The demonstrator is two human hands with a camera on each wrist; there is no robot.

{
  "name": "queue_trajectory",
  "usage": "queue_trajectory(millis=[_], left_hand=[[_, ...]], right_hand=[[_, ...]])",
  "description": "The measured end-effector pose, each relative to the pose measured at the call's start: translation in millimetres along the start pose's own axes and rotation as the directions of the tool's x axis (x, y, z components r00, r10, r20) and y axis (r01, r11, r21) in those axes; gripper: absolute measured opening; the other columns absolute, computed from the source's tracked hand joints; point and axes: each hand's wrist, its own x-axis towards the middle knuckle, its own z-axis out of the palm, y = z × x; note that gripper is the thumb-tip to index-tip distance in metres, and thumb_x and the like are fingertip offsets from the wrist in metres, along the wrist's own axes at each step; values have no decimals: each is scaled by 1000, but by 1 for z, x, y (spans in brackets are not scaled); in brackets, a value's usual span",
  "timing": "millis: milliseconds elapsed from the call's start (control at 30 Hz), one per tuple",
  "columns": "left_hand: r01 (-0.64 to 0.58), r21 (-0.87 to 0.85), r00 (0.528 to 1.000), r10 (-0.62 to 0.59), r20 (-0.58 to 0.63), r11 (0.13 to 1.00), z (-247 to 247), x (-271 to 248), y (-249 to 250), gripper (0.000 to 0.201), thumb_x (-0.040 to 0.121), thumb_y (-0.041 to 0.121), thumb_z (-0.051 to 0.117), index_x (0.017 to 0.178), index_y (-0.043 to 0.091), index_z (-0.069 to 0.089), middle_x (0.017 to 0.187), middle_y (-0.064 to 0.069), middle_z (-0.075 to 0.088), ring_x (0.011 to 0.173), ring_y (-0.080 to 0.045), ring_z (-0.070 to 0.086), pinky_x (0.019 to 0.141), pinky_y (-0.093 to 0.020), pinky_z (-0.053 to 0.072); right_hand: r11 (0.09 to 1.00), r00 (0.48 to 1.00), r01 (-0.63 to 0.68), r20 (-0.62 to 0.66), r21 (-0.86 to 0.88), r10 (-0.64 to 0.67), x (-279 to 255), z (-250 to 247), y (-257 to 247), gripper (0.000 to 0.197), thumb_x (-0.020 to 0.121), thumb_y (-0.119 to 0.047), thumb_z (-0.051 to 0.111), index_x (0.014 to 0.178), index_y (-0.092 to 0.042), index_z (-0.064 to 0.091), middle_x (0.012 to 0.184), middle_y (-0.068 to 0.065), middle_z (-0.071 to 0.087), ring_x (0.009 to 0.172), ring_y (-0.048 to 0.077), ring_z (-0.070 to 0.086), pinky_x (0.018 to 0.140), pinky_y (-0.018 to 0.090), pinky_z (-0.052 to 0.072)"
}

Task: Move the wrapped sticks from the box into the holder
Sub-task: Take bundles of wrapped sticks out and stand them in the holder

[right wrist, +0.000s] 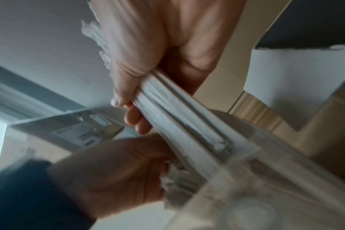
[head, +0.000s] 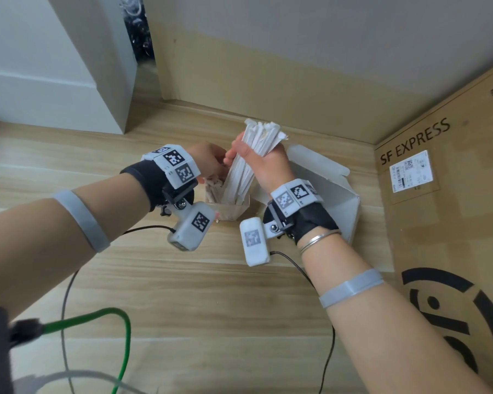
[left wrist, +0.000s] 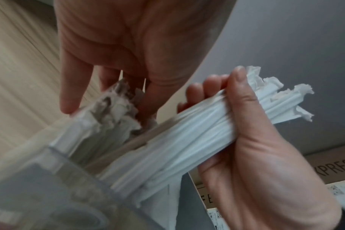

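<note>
Lowering the bundle into the holder

Gripped in the right hand [head: 264, 159], with fingers curled round its upper part, the bundle of sticks [head: 248, 163] is slanted: tops far and right, feet already inside the holder [head: 231, 209] near and left. The left hand [head: 208, 159] is spread over sticks already standing there, fingers straight. The white box [head: 339, 194] lies just right. The right hand is nearer the drop.

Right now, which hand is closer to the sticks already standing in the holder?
Left. The left hand reaches its straight fingers down onto the tops of the sticks standing in the holder. The right hand is higher, gripping a bundle whose lower end enters the holder.
</note>
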Motion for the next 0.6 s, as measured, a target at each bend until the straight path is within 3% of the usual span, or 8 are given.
queue_trajectory(millis=[67, 133, 200, 267, 367, 467, 533, 600], left_hand=[[9, 25, 1000, -9, -6, 1000, 0, 0, 1, 9, 90, 11, 48, 92, 17, 54, 72, 2, 56, 71, -17, 57, 59, -23, 49], [14, 13, 999, -15, 30, 1000, 1, -2, 1, 24, 90, 9, 45, 109, 14, 59, 91, -4, 64, 86, -21, 62, 74, -29, 55], [10, -2, 998, -10, 65, 1000, 1, -4, 0, 37, 90, 10, 46, 126, 17, 56, 115, -7, 64, 104, -22, 61, 90, -33, 52], [-7, 28, 998, 5, 63, 1000, 0, -6, 2, 41, 92, 11, 46, 132, 18, 50, 124, -6, 61, 101, -19, 58, 84, -27, 47], [-18, 23, 1000, 17, 24, 1000, 3, -6, 4, 46, 93, 3, 42, 136, 17, 48, 133, -6, 56, 113, -22, 57, 76, -24, 43], [-2, -75, 999, 5, 42, 997, 4, -4, 2, 47, 92, -2, 37, 130, 19, 53, 131, -7, 57, 103, -21, 55, 64, -21, 44], [13, -97, 999, -9, 46, 995, 4, -5, 0, 43, 92, 2, 41, 129, 19, 53, 128, -7, 59, 98, -18, 55, 70, -24, 47], [24, -73, 999, -22, 35, 997, 4, -4, -1, 40, 93, 8, 45, 132, 17, 51, 126, -8, 60, 104, -23, 59, 83, -31, 50]], right_hand=[[991, 999, 5, 53, -131, 2, -3, 3, 5, 10, 88, -16, 62, 80, -11, 65, 80, -2, 68, 75, -1, 65, 79, 12, 49], [979, 997, -57, 43, -194, 66, -4, 6, 12, 14, 82, -28, 67, 91, -19, 67, 100, 1, 70, 94, 8, 64, 93, 27, 49], [965, 993, -116, -10, -235, 117, -5, 8, 18, 42, 68, -43, 74, 105, -27, 61, 117, 10, 62, 107, 18, 60, 96, 36, 47], [937, 987, -157, -29, -312, 156, -4, 7, 18, 56, 61, -45, 76, 112, -39, 53, 126, 8, 49, 115, 21, 54, 103, 39, 44], [855, 965, -223, 18, -467, 262, -6, -1, 17, 70, 70, -34, 78, 131, -40, 44, 139, 2, 30, 125, 21, 43, 108, 29, 33], [804, 948, -228, 62, -549, 311, -11, -4, 18, 79, 67, -35, 80, 135, -42, 40, 151, -4, 18, 140, 21, 25, 115, 37, 26], [817, 968, -100, 134, -568, 212, -14, -3, 15, 60, 70, -29, 78, 124, -35, 54, 151, -5, 24, 140, 17, 24, 115, 37, 24], [867, 983, 60, 180, -495, 35, -14, -3, 9, 21, 75, -16, 74, 93, -23, 66, 139, -8, 44, 127, 12, 42, 105, 28, 34]])
